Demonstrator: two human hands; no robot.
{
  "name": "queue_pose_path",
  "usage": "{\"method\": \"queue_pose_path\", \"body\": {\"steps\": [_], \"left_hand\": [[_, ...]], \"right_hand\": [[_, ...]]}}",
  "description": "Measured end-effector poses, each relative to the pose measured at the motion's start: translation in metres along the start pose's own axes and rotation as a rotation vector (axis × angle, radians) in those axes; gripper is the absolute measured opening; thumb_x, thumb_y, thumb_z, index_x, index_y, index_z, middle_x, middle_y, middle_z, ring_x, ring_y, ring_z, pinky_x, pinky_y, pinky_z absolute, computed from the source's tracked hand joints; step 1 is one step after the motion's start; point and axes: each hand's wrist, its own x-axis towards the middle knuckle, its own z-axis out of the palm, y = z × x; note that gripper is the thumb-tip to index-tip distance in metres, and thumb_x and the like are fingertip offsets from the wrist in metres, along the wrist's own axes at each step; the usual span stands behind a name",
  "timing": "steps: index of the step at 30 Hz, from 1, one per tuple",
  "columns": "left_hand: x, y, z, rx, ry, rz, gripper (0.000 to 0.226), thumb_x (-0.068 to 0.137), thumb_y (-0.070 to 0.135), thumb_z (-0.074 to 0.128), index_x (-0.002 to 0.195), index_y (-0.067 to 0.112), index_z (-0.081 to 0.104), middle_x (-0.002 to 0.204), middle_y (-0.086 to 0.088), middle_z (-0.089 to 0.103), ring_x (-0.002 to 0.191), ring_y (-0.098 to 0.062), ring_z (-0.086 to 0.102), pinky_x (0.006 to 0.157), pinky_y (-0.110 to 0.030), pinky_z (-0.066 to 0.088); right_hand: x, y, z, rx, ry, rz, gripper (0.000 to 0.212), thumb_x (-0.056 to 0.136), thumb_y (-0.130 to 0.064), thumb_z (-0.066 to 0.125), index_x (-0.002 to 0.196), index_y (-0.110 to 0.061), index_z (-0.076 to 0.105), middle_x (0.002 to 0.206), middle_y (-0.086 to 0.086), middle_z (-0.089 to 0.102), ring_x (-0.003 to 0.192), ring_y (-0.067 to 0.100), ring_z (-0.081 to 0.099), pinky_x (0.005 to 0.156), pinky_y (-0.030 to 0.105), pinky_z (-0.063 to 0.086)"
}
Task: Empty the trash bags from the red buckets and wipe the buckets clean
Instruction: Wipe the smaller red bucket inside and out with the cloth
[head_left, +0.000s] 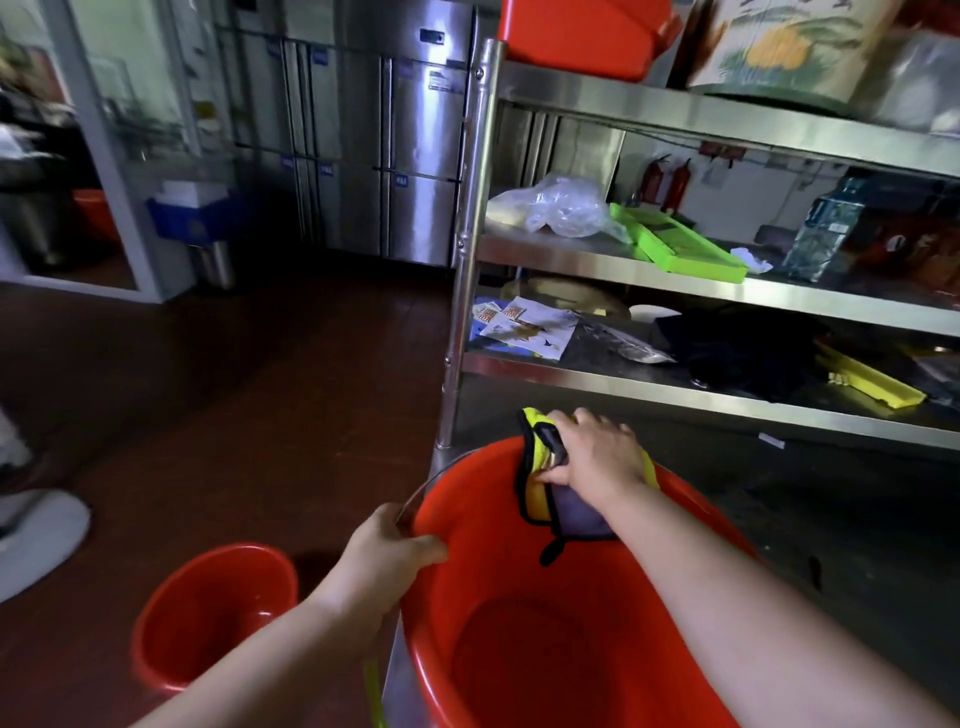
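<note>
1. Wiping the far inner wall of the large red bucket (545, 649) is the step in hand, as I judge it: the right hand (597, 457) presses a yellow and grey cloth (540, 488) against the rim at the centre of the frame, fingers curled over the cloth and pinching it.
2. The left hand (384, 561) is clamped on the near-left rim, thumb inside, fingers outside; that grip should hold firm so the bucket does not turn under the wiping pressure.
3. To do it well, keep the cloth flat, draw it along the rim and down the wall in overlapping passes, and turn the bucket with the left hand rather than overreaching.
4. The bucket holds no trash bag; its floor looks bare, though the low light hides any residue.
5. Relative to the grips, the bucket lies between the two hands, tilted toward the viewer, with the cloth draped over its far edge beneath the right hand.
6. A second, smaller red bucket (208, 618) stands on the floor at lower left, apart from both hands, also without a bag.
7. A steel shelf rack (727, 291) stands just behind.
</note>
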Motion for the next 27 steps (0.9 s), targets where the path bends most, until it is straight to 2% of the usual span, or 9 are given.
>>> {"method": "queue_pose_path", "body": {"steps": [3, 7, 9, 11, 14, 17, 23, 24, 27], "left_hand": [[-0.004, -0.006, -0.002, 0.032, -0.005, -0.023, 0.039, 0.066, 0.011, 0.078, 0.093, 0.021, 0.053, 0.089, -0.01, 0.067, 0.072, -0.021, 0.07, 0.055, -0.029, 0.056], [0.023, 0.006, -0.011, 0.45, -0.003, 0.175, 0.06, 0.057, 0.025, 0.076, 0.111, 0.013, 0.053, 0.107, -0.008, 0.056, 0.092, -0.02, 0.06, 0.067, -0.027, 0.05], [0.039, 0.018, -0.01, 0.61, -0.038, 0.231, 0.055, 0.064, 0.025, 0.074, 0.114, 0.013, 0.055, 0.109, -0.007, 0.057, 0.097, -0.021, 0.058, 0.076, -0.031, 0.052], [0.052, 0.028, -0.009, 0.669, -0.083, 0.223, 0.041, 0.07, 0.021, 0.071, 0.108, 0.012, 0.06, 0.104, -0.007, 0.063, 0.096, -0.021, 0.059, 0.079, -0.031, 0.052], [0.061, 0.032, -0.007, 0.59, -0.146, 0.169, 0.027, 0.073, 0.007, 0.066, 0.1, 0.006, 0.064, 0.093, -0.008, 0.066, 0.082, -0.02, 0.062, 0.07, -0.029, 0.05], [0.059, 0.024, -0.007, 0.443, -0.118, 0.116, 0.023, 0.072, 0.001, 0.064, 0.093, 0.009, 0.059, 0.082, -0.006, 0.063, 0.07, -0.017, 0.058, 0.057, -0.025, 0.045], [0.031, 0.012, -0.005, 0.097, -0.055, 0.039, 0.023, 0.073, -0.001, 0.063, 0.089, 0.014, 0.055, 0.085, -0.014, 0.066, 0.07, -0.026, 0.066, 0.047, -0.023, 0.05], [0.026, 0.01, -0.005, 0.053, -0.04, 0.037, 0.023, 0.074, -0.001, 0.063, 0.088, 0.015, 0.055, 0.085, -0.015, 0.066, 0.07, -0.028, 0.067, 0.048, -0.025, 0.052], [0.012, 0.004, -0.005, -0.081, -0.01, 0.026, 0.025, 0.077, 0.0, 0.064, 0.096, 0.013, 0.056, 0.09, -0.018, 0.068, 0.081, -0.033, 0.068, 0.074, -0.043, 0.058]], "right_hand": [[0.0, -0.005, -0.001, 0.017, -0.008, -0.056, 0.082, 0.065, -0.07, 0.066, 0.132, -0.032, 0.037, 0.119, 0.001, 0.054, 0.111, 0.025, 0.054, 0.086, 0.037, 0.039], [-0.003, -0.022, -0.005, 0.043, 0.035, -0.172, 0.073, 0.068, -0.059, 0.071, 0.128, -0.03, 0.041, 0.116, 0.001, 0.053, 0.11, 0.026, 0.053, 0.088, 0.039, 0.038], [-0.005, -0.038, -0.008, 0.056, 0.051, -0.262, 0.07, 0.069, -0.054, 0.072, 0.127, -0.03, 0.042, 0.116, 0.001, 0.052, 0.11, 0.026, 0.052, 0.088, 0.04, 0.036], [-0.007, -0.056, -0.01, 0.062, 0.069, -0.337, 0.069, 0.068, -0.048, 0.073, 0.128, -0.03, 0.042, 0.116, 0.002, 0.052, 0.107, 0.026, 0.051, 0.088, 0.04, 0.035], [-0.007, -0.073, -0.007, 0.035, 0.113, -0.398, 0.072, 0.069, -0.042, 0.072, 0.133, -0.03, 0.04, 0.118, 0.003, 0.051, 0.106, 0.028, 0.049, 0.09, 0.042, 0.035], [-0.005, -0.075, -0.004, 0.028, 0.097, -0.383, 0.071, 0.072, -0.042, 0.071, 0.135, -0.031, 0.038, 0.119, 0.003, 0.049, 0.107, 0.028, 0.047, 0.093, 0.042, 0.033], [-0.002, -0.064, -0.008, 0.032, 0.048, -0.239, 0.07, 0.068, -0.039, 0.075, 0.129, -0.032, 0.041, 0.116, 0.001, 0.05, 0.107, 0.026, 0.048, 0.09, 0.04, 0.033], [-0.002, -0.058, -0.009, 0.027, 0.042, -0.185, 0.07, 0.068, -0.042, 0.075, 0.129, -0.033, 0.041, 0.116, 0.0, 0.05, 0.108, 0.026, 0.049, 0.089, 0.039, 0.034], [-0.01, -0.03, -0.011, -0.034, 0.013, 0.037, 0.072, 0.068, -0.06, 0.069, 0.128, -0.033, 0.041, 0.116, 0.0, 0.053, 0.108, 0.025, 0.052, 0.084, 0.038, 0.038]]}}
